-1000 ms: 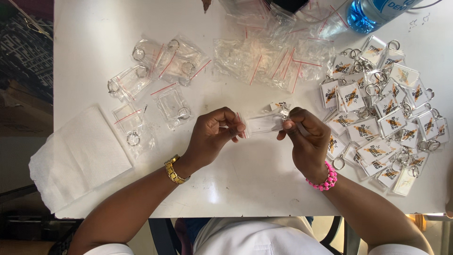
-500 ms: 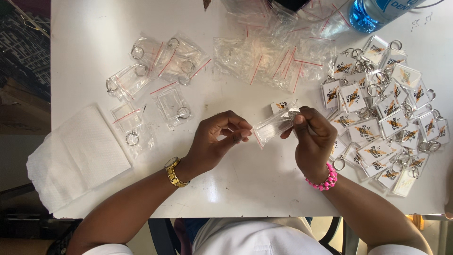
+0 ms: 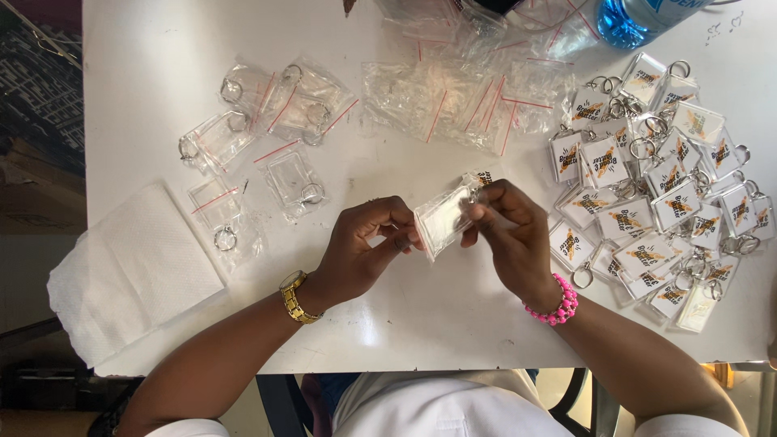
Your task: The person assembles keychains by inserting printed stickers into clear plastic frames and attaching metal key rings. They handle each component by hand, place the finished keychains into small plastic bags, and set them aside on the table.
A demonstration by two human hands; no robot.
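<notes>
Both my hands meet over the middle of the white table [image 3: 146, 97]. Between them is a clear rectangular plastic keychain case [image 3: 443, 220], tilted up on its edge. My left hand [image 3: 364, 249], with a gold watch at the wrist, pinches the case's near end. My right hand [image 3: 508, 233], with a pink bead bracelet, grips its far end with fingers curled around it. A small printed card [image 3: 484, 176] lies just beyond my right fingers.
A heap of filled keychains with printed inserts and metal rings [image 3: 664, 186] covers the right side. Empty clear cases in small bags [image 3: 267, 137] lie at left, and empty bags [image 3: 461, 97] at the top. A folded white napkin [image 3: 129, 267] sits left; a blue bottle [image 3: 639, 16] stands top right.
The clear case has turned from lying flat between my fingers to standing tilted on edge, and both hands have closed in a little around it.
</notes>
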